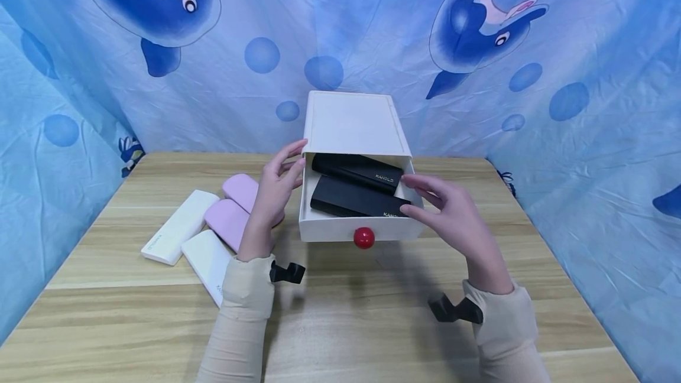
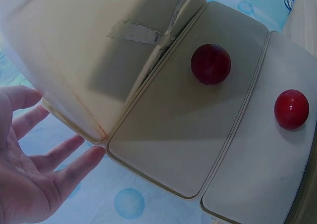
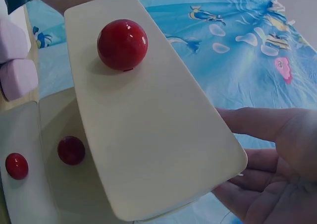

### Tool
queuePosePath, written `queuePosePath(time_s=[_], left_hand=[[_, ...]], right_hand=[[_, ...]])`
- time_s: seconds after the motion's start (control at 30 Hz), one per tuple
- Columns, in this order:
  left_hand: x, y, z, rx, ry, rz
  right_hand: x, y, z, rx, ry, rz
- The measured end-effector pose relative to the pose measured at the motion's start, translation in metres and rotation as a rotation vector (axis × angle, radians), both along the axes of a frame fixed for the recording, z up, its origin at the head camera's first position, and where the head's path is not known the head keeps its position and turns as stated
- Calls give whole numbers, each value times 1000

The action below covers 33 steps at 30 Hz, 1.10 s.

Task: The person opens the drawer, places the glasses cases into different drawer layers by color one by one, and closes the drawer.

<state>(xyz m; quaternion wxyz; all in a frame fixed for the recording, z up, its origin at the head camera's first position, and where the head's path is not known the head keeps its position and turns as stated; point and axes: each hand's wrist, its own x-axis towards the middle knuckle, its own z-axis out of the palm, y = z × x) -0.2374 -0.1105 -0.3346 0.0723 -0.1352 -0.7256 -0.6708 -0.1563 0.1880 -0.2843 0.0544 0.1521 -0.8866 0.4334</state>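
Note:
A white drawer cabinet (image 1: 348, 123) has its top drawer (image 1: 330, 229) pulled out, with a red ball knob (image 1: 364, 238) on the front. Inside lie two black oblong cases: a rear case (image 1: 362, 171) and a front case (image 1: 351, 198), both with gold KANOLD lettering. My left hand (image 1: 273, 188) is at the cabinet's left side, fingers spread, fingertips right at its edge. At the drawer's right side is my right hand (image 1: 452, 211), thumb and forefinger extended over the wall by the cases' lettered ends. In the right wrist view its fingertips are hidden behind the drawer.
Left of the cabinet lie a white case (image 1: 181, 226), a second white case (image 1: 207, 259) and two purple rounded cases (image 1: 227, 222) on the wooden table (image 1: 351, 324). Lower drawers (image 2: 168, 120) with red knobs are closed. A blue dolphin-print curtain (image 1: 362, 22) surrounds the table.

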Motion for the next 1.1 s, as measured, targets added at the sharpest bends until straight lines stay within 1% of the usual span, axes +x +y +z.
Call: queuePosePath(time_s=[0.17, 0.27, 0.37, 0.57, 0.73, 0.8, 0.9, 1.1], left_hand=[[1, 0, 1, 0, 5, -2], [1, -1, 1, 1, 5, -3], [1, -1, 2, 4, 2, -1], [1, 0, 1, 12, 5, -4], [0, 1, 0, 10, 8, -6], [0, 1, 0, 9, 7, -4], [1, 1, 1, 8, 3, -2], [1, 1, 1, 0, 3, 0]], right_hand=[[4, 4, -6, -155, 62, 12], [7, 5, -7, -240, 84, 18], [9, 6, -7, -296, 94, 21], [14, 8, -10, -376, 136, 38], [23, 8, -8, -403, 108, 3], [27, 8, -7, -416, 95, 6], [31, 8, -6, -451, 89, 40], [38, 9, -9, -510, 110, 132]])
